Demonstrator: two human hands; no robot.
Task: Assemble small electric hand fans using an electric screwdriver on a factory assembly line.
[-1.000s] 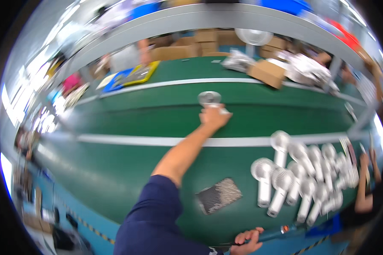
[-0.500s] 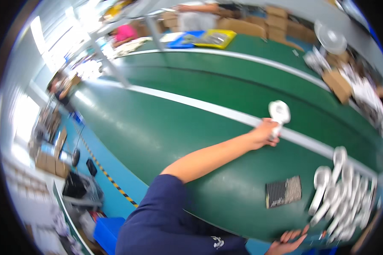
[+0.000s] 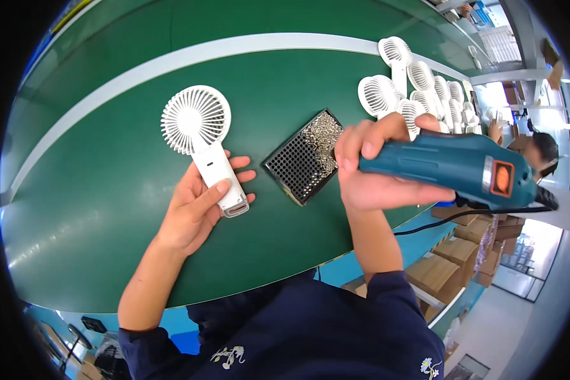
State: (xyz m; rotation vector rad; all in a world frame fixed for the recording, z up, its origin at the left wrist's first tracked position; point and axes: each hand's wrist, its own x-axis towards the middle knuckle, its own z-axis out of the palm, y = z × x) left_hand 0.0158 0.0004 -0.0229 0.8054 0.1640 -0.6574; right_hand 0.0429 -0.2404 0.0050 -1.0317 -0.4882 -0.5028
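Right now, the left hand (image 3: 199, 206) has its fingers partly curled around the handle of 1 white fan (image 3: 210, 161), thumb pressed on the front near the bottom end. That fan is over the tabletop (image 3: 95, 253), left of a black tray (image 3: 289, 166), its round head tipped up and left. Well apart from it, the right hand (image 3: 373, 158) has its fingers closed around a blue power tool (image 3: 449, 166) with a black cord (image 3: 424, 226). Small screws (image 3: 323, 136) crowd the tray's upper right part, and more white fans (image 3: 379, 95) lie grouped beyond it.
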